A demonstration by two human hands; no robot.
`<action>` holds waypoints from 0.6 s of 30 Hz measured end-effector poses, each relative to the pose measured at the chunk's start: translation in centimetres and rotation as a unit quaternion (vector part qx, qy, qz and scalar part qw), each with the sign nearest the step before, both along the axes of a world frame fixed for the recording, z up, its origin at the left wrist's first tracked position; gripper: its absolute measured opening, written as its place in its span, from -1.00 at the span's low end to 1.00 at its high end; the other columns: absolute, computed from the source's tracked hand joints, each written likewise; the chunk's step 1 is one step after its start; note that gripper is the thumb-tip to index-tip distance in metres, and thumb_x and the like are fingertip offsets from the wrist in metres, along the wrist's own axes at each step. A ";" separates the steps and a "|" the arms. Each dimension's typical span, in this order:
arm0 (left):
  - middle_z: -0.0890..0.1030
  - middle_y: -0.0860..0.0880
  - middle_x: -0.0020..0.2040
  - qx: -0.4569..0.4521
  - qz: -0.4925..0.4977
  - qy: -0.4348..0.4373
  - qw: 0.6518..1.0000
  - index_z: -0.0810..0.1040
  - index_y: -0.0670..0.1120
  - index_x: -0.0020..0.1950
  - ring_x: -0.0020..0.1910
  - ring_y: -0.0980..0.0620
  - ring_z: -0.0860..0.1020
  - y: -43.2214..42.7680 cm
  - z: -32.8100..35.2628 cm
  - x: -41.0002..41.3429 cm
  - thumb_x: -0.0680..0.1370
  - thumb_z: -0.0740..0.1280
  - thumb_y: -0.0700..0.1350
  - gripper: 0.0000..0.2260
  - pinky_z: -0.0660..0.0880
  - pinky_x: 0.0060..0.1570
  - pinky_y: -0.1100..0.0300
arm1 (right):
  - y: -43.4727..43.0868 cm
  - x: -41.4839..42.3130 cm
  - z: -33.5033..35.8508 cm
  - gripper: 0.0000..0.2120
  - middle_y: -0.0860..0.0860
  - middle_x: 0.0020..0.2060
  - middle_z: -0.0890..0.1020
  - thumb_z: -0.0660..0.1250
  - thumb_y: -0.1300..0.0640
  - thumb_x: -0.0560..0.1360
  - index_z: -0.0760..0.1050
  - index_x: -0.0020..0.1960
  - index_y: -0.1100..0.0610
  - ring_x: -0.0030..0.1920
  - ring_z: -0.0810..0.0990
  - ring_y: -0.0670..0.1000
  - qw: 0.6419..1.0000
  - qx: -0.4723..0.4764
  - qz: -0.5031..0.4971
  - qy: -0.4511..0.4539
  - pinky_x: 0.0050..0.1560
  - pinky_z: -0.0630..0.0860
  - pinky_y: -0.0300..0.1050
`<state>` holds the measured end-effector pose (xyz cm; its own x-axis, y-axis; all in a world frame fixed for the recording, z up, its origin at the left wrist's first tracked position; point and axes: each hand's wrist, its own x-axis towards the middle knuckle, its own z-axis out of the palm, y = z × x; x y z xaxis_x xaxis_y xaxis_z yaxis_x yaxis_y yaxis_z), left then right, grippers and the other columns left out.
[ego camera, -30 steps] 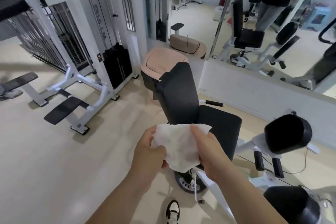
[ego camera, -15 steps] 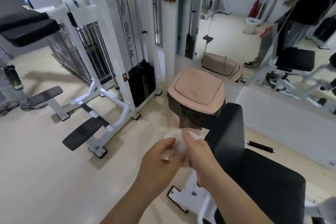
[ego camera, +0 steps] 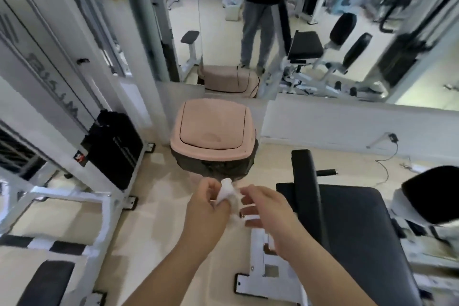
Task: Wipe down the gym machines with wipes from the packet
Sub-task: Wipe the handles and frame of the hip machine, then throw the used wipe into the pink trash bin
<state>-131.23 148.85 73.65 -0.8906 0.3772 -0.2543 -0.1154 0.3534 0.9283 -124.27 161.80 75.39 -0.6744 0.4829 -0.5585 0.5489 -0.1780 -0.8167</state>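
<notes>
The bin (ego camera: 213, 129) was set on the floor (ego camera: 154, 206) before the mirror (ego camera: 223, 40). The weight stack (ego camera: 116, 149) was placed to its left, the seat (ego camera: 360, 231) to its right, the wipe (ego camera: 227, 192) held before it.

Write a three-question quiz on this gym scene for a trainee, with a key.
1. True or false: the lid of the pink bin is shut.
2. Which hand grips the crumpled wipe? A) left B) right C) neither
3. Fill the blank: the black seat pad lies to the ____ of the right hand.
Key: 1 true; 2 A, the left hand; 3 right.
</notes>
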 end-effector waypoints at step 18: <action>0.57 0.06 0.18 -0.133 -0.099 -0.065 0.984 0.57 0.00 0.32 0.06 0.14 0.55 10.4 -9.8 -22.4 0.59 0.37 -0.16 -0.70 0.46 -0.02 0.28 | 10.4 -18.9 -7.5 -0.80 0.08 -0.19 0.66 0.33 0.07 0.62 0.64 0.03 0.20 -0.21 0.62 0.08 0.992 -0.060 -0.108 -0.025 -0.17 0.57 0.00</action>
<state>-153.59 159.26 63.86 -0.7598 0.4452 -0.4738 -0.1303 0.6096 0.7819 -143.17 172.21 67.85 -0.5319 0.5410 -0.6515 0.5271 -0.3906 -0.7547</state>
